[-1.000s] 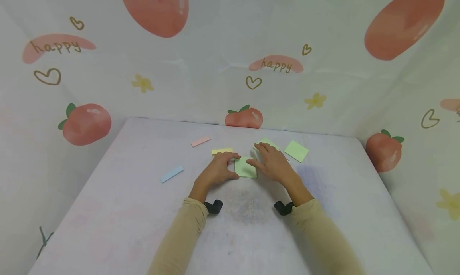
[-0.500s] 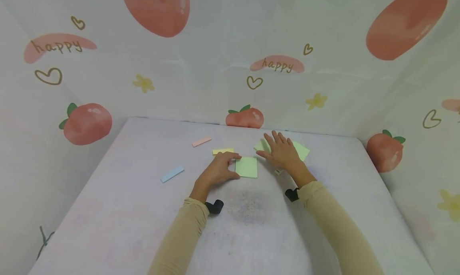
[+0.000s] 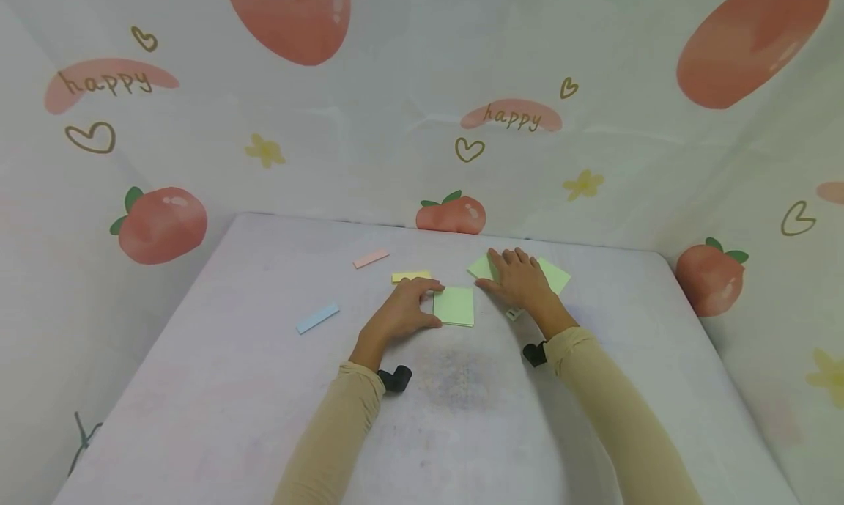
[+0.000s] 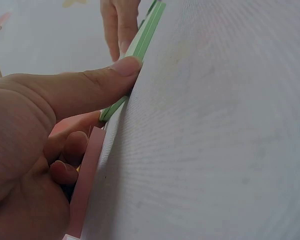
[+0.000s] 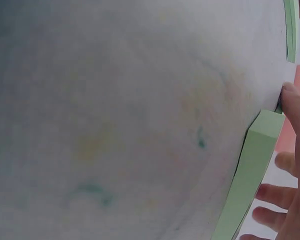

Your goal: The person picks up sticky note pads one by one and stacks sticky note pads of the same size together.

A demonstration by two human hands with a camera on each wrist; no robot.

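My left hand pinches a squared stack of light green sticky note pads at the table's middle. In the left wrist view, its thumb presses the layered edge of the stack; a pink strip pad lies under the curled fingers. My right hand is over another green sticky note pad farther back, fingers relaxed and spread, partly covering it. In the right wrist view, a green pad lies beside its fingers, the thumb tip close to a green corner.
Another green pad lies right of my right hand, partly covered. A small piece with a dark mark shows below the palm. Yellow, pink and blue strip pads lie to the left. A printed cloth stands behind the table.
My right hand has left the green stack, moving back and right to the farther green pad, and its fingers have lowered. The left hand stays at the stack.
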